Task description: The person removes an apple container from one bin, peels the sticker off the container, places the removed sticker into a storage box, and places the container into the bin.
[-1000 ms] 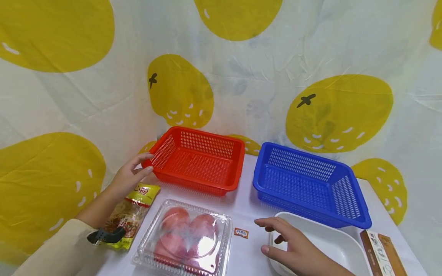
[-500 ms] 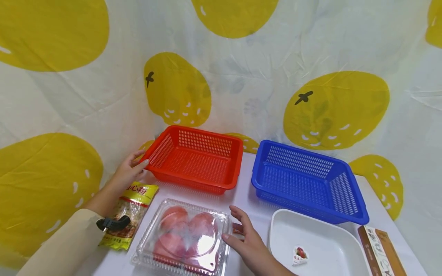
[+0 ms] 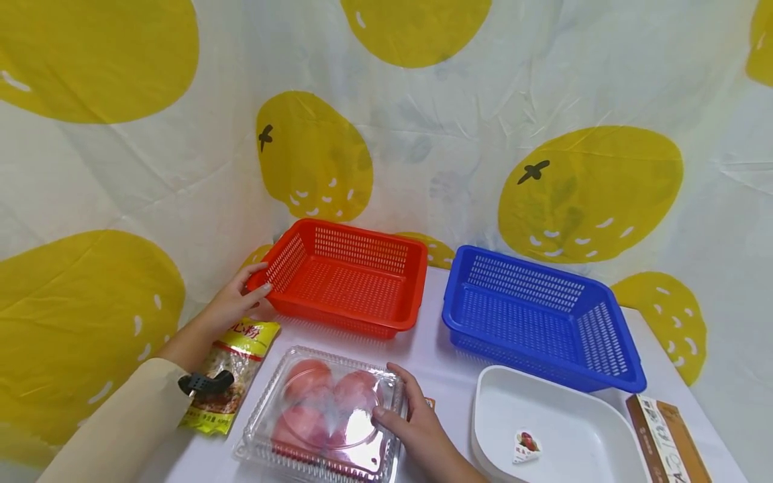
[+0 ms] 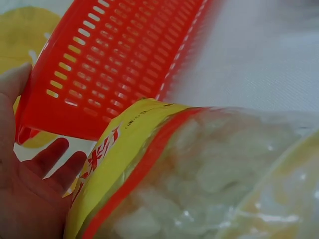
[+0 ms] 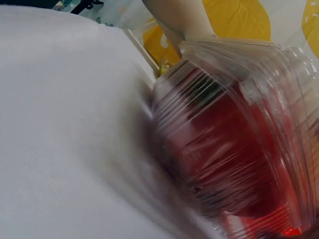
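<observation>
My left hand [image 3: 234,302] is at the front left corner of a red perforated basket [image 3: 338,324]. The left wrist view shows the thumb against the basket's edge and loosely bent fingers beneath its corner. A yellow and clear bag of pale pasta [image 4: 199,174] lies below that hand. On the right side of a clear plastic clamshell box [image 3: 304,372], my right hand [image 3: 425,433] grips the edge, thumb on the lid and fingers along the side. Several red round fruits [image 5: 224,154] fill the box. The right hand's lower fingers are hidden.
A blue perforated basket [image 3: 531,362] stands at the back right. In front of it is a white tray [image 3: 561,419] with a fruit sticker [image 3: 527,446] in it. A brown box [image 3: 667,439] lies far right. A small orange packet [image 3: 430,402] is partly hidden by the right hand.
My right hand has moved left from above the white tray to the clamshell box and taken hold of its right edge. The left hand has closed in slightly on the red basket's corner.
</observation>
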A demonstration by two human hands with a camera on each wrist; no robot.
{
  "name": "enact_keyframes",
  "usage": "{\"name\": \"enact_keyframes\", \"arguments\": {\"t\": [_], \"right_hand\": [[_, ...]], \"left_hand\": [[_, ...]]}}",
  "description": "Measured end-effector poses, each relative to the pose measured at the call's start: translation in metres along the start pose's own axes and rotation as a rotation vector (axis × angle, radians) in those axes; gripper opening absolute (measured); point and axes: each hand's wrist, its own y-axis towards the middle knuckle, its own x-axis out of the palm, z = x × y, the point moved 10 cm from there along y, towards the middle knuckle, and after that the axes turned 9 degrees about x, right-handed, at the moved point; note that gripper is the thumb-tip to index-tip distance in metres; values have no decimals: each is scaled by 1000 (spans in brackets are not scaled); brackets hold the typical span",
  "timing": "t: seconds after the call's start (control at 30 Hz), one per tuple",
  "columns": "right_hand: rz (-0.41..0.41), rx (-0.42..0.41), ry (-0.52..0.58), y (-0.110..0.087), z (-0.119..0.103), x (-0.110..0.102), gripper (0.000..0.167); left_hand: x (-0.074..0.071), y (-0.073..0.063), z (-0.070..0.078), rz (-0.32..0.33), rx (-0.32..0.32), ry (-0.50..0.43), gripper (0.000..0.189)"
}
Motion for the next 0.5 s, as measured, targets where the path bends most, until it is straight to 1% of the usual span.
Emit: {"name": "enact_keyframes", "arguments": {"t": [0.17,0.3,0.43,0.5], "right_hand": [[-16,0,-9,0,-2,2,82],[-12,12,11,-2,-1,3,83],[-9,-4,11,-4,-6,4,82],[-33,-7,30,-5,-10,7,82]], "left_hand": [[-1,-1,-1,-7,-7,2,77],[-1,0,-2,-13,-3,11,78],[0,1,-1,-19,4,11,76],[0,2,-1,-20,2,12,76]]}}
